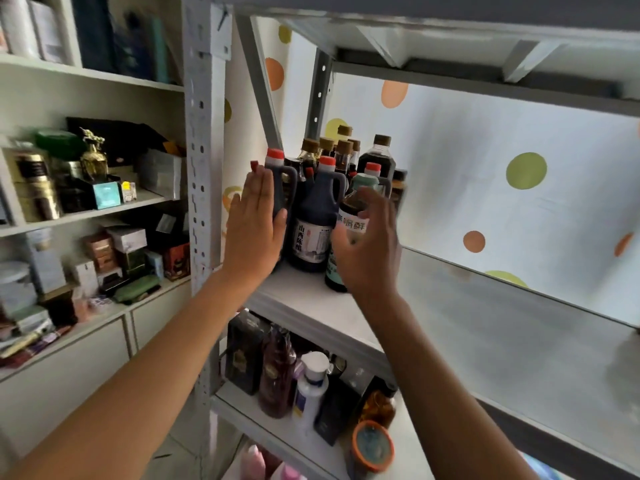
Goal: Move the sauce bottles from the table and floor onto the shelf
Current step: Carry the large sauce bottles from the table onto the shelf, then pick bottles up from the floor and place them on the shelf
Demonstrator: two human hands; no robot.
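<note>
The right hand (372, 244) has its grip curled round a dark glass sauce bottle with a pale green cap (349, 216) standing on the grey metal shelf (485, 323), its white label's characters too blurred to read. Just left of that grip stands a handled, red-capped plastic jug (313, 223) labelled 山西陈醋, with cork-topped bottles (341, 147) crowded behind. The left hand (254, 220) lies flat and open-fingered against another red-capped jug (280, 181).

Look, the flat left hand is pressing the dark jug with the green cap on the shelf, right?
Not quite: the head view shows the flat left hand against a dark handled jug with a red cap, not green, on the grey metal shelf.
</note>
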